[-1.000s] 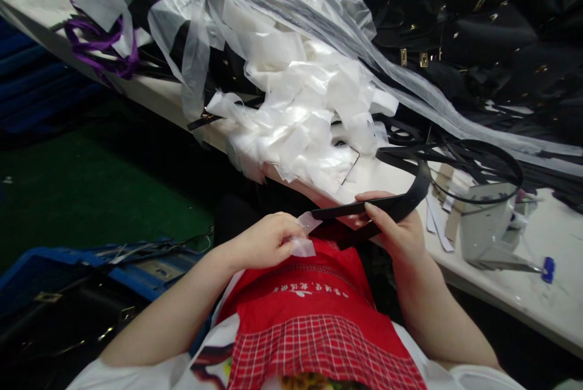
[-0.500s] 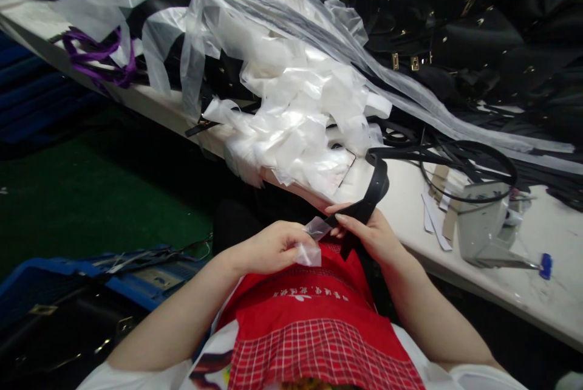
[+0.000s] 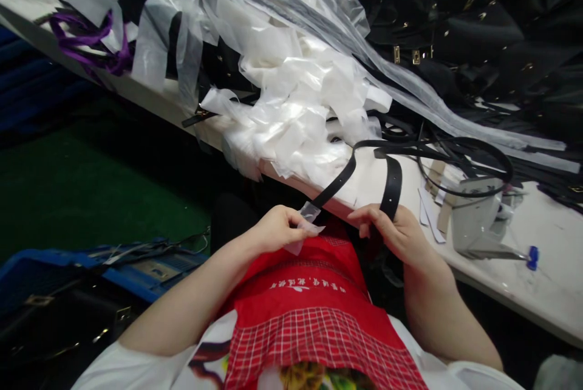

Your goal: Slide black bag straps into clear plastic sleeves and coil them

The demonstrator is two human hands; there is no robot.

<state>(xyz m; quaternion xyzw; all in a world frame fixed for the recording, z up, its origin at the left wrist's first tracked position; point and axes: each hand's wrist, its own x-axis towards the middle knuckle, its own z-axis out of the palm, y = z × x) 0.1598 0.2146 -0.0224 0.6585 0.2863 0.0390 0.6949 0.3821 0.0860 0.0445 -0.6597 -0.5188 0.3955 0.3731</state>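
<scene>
A black strap [image 3: 392,186] with punched holes loops from the white table [image 3: 537,268] down to my lap. My right hand [image 3: 392,233] is closed round its wide part just below the table edge. My left hand [image 3: 277,229] pinches a small piece of clear film [image 3: 306,227] together with the strap's thin end [image 3: 334,183], which runs up and to the right. Both hands hover over my red apron [image 3: 314,311].
A heap of crumpled white plastic wrap [image 3: 296,104] covers the table's near edge. Black bags with gold buckles [image 3: 455,25] pile up behind. A grey metal stand [image 3: 478,226] and paper strips sit at right. Purple straps [image 3: 86,44] lie far left. A blue crate [image 3: 91,280] is on the floor.
The strap has been pulled further through: its thin end now stretches from my left hand up to the table, and my right hand has slid along the wide part, lower and to the right.
</scene>
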